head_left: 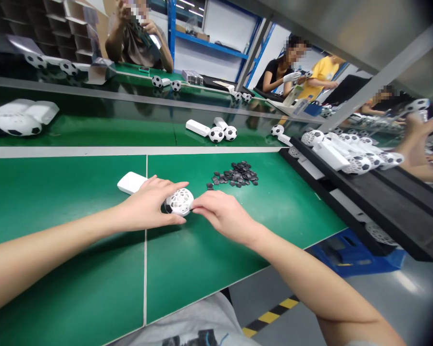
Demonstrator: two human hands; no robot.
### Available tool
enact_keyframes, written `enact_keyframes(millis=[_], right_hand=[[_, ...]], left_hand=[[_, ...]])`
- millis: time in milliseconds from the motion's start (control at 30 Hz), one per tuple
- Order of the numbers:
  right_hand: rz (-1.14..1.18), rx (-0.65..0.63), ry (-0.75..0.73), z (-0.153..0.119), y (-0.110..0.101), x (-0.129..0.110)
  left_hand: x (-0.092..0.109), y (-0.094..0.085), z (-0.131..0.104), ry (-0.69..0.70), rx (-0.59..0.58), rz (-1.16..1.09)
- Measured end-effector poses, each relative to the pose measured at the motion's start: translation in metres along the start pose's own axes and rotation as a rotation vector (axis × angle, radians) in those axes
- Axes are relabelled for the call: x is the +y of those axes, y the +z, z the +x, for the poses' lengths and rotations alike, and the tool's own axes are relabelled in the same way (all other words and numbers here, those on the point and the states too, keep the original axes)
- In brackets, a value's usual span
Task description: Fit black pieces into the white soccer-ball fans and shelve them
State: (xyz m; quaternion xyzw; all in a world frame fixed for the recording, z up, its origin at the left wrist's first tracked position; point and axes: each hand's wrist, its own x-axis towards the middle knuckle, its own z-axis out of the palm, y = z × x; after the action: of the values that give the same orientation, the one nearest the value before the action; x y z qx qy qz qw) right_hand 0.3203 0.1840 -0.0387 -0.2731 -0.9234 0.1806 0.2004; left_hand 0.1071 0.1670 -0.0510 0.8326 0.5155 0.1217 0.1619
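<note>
A white device with a round, openwork football-patterned head [181,202] lies on the green tabletop, its flat white handle [130,182] pointing left. My left hand [153,202] is wrapped around the head, thumb on the near side and fingers on the far side. At the head's right edge, my right hand [222,214] pinches its thumb and forefinger together, touching the rim. A small dark bit shows at those fingertips, too small to make out. Beyond my right hand lies a loose pile of small black pieces [240,174].
Finished-looking football-headed devices [216,133] lie on the green conveyor [130,127] behind the table. At right, a black tray [346,192] holds several more in a row. Co-workers sit across the line and to the right. A blue stool [353,254] stands below.
</note>
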Motion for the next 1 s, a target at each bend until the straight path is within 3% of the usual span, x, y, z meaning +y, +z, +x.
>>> enact_keyframes(millis=[100,233,467,667,767,833,900,1000], right_hand=[[-0.239,-0.042,-0.151,0.003,0.002,-0.003],[-0.158,-0.021,-0.208,0.011,0.006,0.0],[0.211,0.081,-0.022,0.019,0.01,0.014],[0.547,0.034,0.164,0.017,0.025,0.016],[0.609,0.023,0.207,0.018,0.024,0.026],[0.575,0.08,0.264,0.018,0.017,0.041],[0.388,0.215,0.336,0.016,0.006,0.06],[0.071,0.273,0.373,0.009,-0.004,0.082]], left_hand=[[0.004,0.0,0.001,-0.011,0.004,-0.011],[0.007,0.001,0.001,-0.046,0.021,-0.019],[0.006,0.004,-0.002,-0.046,0.056,-0.07],[0.01,0.005,0.002,-0.061,0.107,-0.134],[0.005,-0.002,0.004,-0.016,0.037,-0.151],[0.0,-0.007,0.003,0.008,-0.043,-0.153],[-0.002,-0.008,-0.002,-0.013,-0.093,-0.148],[0.0,0.001,-0.009,-0.107,-0.033,-0.101]])
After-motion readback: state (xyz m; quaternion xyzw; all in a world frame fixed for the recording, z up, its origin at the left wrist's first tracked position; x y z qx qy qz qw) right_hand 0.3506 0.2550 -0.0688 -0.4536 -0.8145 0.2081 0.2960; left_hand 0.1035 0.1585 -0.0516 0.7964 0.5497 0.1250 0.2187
